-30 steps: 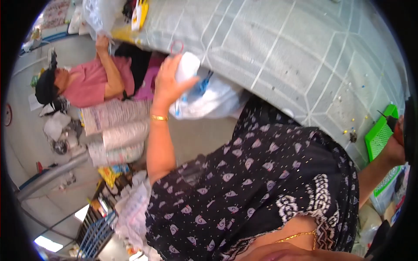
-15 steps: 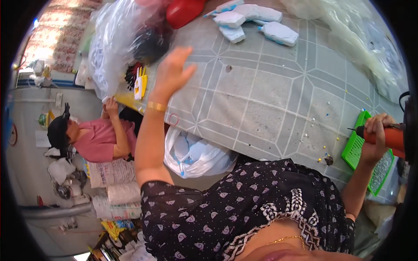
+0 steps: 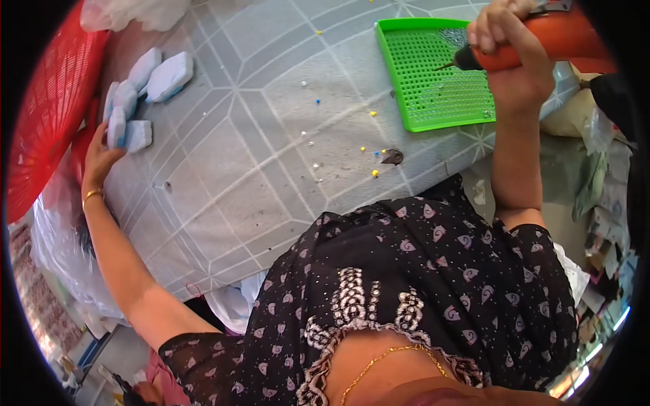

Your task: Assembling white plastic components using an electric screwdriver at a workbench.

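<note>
At the far left of the table, my left hand (image 3: 103,159) has its fingers and thumb around the near end of a white-and-blue plastic piece (image 3: 116,127). Several like it lie in a loose pile just beyond, among them a rounded white-and-blue piece (image 3: 169,76). My right hand (image 3: 511,64) grips an orange-red power screwdriver (image 3: 562,37) with a black nose. Its thin bit points left, over a green perforated tray (image 3: 406,122). Small silvery screws (image 3: 452,37) lie in the tray's far part; my hand and the tool hide its right side.
A red mesh basket (image 3: 51,108) stands at the far left, beside clear plastic bags (image 3: 57,227). Tiny yellow, blue and white bits and a dark brown scrap (image 3: 392,157) lie on the grey patterned tabletop (image 3: 271,169). Below its near edge hangs a white bag (image 3: 233,304). Another person's pink sleeve (image 3: 166,379) shows lower left.
The view has swung to the right. My left hand, earlier raised with spread fingers above the table, has reached the pile and closed on a piece. My right hand still holds the screwdriver.
</note>
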